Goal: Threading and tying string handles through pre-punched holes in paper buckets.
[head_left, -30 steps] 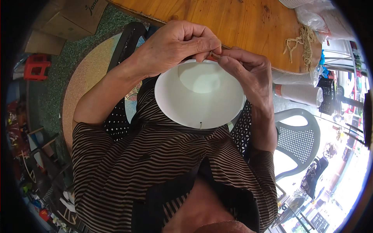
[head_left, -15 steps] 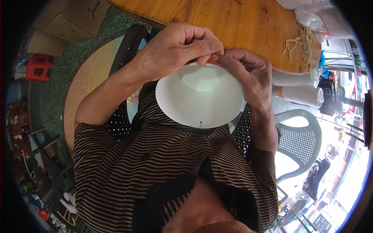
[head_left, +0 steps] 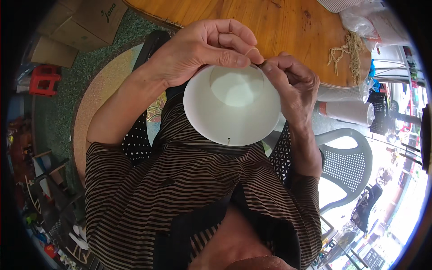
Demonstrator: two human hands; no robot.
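A white paper bowl [head_left: 231, 123] is tilted in front of my chest, its mouth facing up toward me. A small hole with a short bit of string [head_left: 228, 141] shows at its near rim. Over the far rim, my left hand [head_left: 211, 49] has thumb and forefinger closed on a thin tan string [head_left: 250, 50], which makes a small loop there. My right hand [head_left: 294, 81] pinches beside it at the right of the far rim, fingers curled; the string appears to run into this pinch. The fingertips partly hide the far rim.
A wooden table [head_left: 216, 13] lies ahead, with a bunch of tan strings [head_left: 353, 54] near its right end. Stacked white bowls [head_left: 346, 111] lie at the right, near a grey plastic chair [head_left: 344, 159]. A red stool [head_left: 43, 80] and cardboard boxes [head_left: 81, 27] stand left.
My hands have moved slightly apart, the left one up and the right one a little right. The string loop now shows between them. The bowl has risen and turned slightly.
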